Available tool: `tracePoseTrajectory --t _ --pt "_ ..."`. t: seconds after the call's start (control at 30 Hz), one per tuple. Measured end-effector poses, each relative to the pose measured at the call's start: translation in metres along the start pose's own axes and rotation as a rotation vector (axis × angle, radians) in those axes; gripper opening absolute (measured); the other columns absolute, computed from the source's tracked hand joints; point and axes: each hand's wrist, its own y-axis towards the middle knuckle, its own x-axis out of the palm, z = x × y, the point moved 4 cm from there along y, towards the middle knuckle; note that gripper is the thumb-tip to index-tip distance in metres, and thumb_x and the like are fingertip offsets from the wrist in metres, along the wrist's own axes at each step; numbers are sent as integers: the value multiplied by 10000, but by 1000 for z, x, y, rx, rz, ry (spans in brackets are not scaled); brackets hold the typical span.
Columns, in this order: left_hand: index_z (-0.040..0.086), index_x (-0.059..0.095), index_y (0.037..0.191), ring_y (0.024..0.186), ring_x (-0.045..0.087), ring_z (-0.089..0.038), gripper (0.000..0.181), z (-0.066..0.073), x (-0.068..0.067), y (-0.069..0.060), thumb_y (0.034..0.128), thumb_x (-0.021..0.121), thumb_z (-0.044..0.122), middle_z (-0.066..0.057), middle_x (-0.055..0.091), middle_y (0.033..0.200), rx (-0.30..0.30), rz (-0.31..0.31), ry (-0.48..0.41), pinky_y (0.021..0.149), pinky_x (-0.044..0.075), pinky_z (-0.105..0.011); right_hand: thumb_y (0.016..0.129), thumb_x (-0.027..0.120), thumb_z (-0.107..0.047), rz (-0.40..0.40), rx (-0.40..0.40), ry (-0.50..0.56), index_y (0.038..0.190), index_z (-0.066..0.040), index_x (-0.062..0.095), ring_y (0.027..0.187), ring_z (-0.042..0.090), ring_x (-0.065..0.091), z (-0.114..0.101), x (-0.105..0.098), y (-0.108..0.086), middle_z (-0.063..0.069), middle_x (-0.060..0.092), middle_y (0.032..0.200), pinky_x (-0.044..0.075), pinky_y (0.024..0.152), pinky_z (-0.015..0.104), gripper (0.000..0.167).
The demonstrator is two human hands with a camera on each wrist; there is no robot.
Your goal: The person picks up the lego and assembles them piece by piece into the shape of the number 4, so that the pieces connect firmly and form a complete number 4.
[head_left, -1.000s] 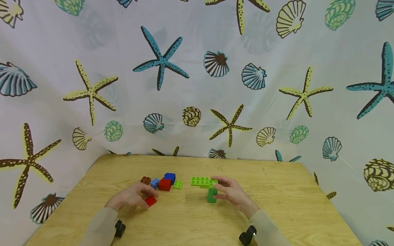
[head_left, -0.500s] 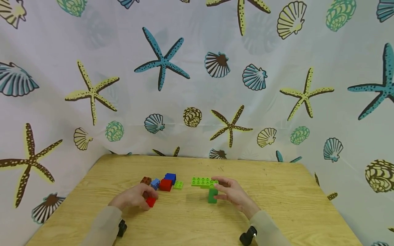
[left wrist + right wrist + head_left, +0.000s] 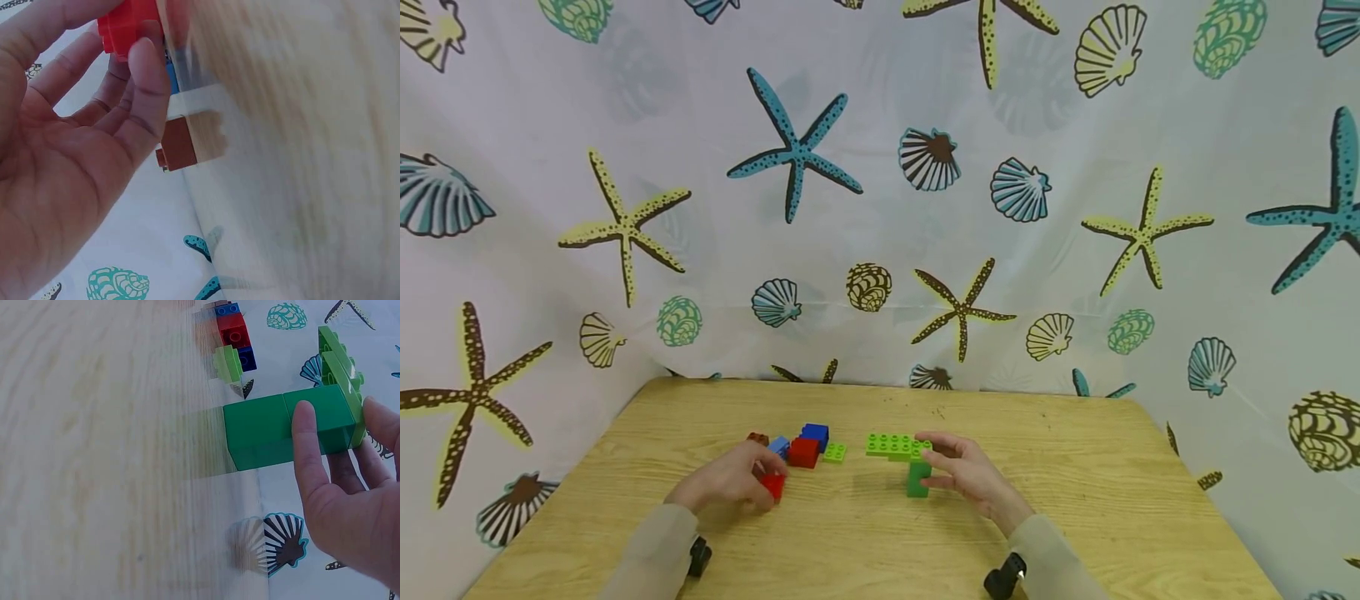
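Pinching one red brick, left fingers curl; right fingers, half-spread, grip two stacked green bricks.

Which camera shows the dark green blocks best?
The right wrist view: the dark green blocks appear large there, clearly two, though the right hand covers part. The head view shows them small, beneath light green bricks; the left wrist view doesn't show them.
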Motion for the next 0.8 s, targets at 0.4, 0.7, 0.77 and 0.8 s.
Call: tracePoseTrajectory --t 0.4,0.7,0.77,0.8 --pt "111 712 1163 1030 501 -249 420 21 2 2 766 826 188 -56 596 1195 22 66 6 842 448 -374 969 626 -273 -21 -8 -4 1461 -33 442 1191 146 536 2 0 0 160 372 1500 554 907 373 578" --pt "110 712 1174 1075 500 -249 414 32 16 12 782 823 186 -75 605 1256 70 75 -50 868 446 -371 992 590 -214 -8 3 13 1465 1 419 1157 132 552 1 0 -1 168 371 1503 557 898 365 546" --pt "83 707 1184 1082 510 -245 422 33 20 16 787 821 171 -91 614 1263 105 66 -58 874 448 -375 996 584 -210 -7 5 11 1467 5 414 1153 132 557 0 0 -1 170 374 1500 556 902 370 545" --pt "73 703 1187 1083 520 -244 423 34 23 17 791 818 167 -96 620 1258 120 64 -51 877 458 -384 995 586 -216 -10 2 9 1468 9 409 1150 134 562 0 0 -1 174 378 1498 555 904 372 553"
